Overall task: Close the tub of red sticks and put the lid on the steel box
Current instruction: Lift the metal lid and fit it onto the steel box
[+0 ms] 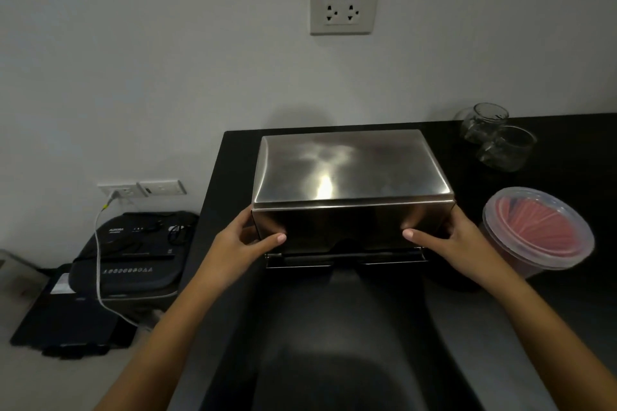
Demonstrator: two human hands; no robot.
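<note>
Two hands grip the steel box (350,227) at its front corners: the left hand (245,242) is curled around the left corner with its thumb laid across the front face, and the right hand (447,240) is wrapped the same way around the right corner, thumb on the front face, the other fingers hidden behind the sides. The lid (347,167) sits on top of the box, shiny and slightly domed, its rim overhanging the walls. The box stands near the back left corner of the black desk (334,327), with a narrow tray or slot showing under its front face. The tub (537,232) of red sticks stands toward the right edge of the desk, just beside the right wrist, with its clear cover on and the sticks showing through. Two empty glass jars (497,137) sit at the back edge, right of the box. Off the left edge, a black shredder (133,253) rests on the floor, with a white cable (98,264) draped across it
</note>
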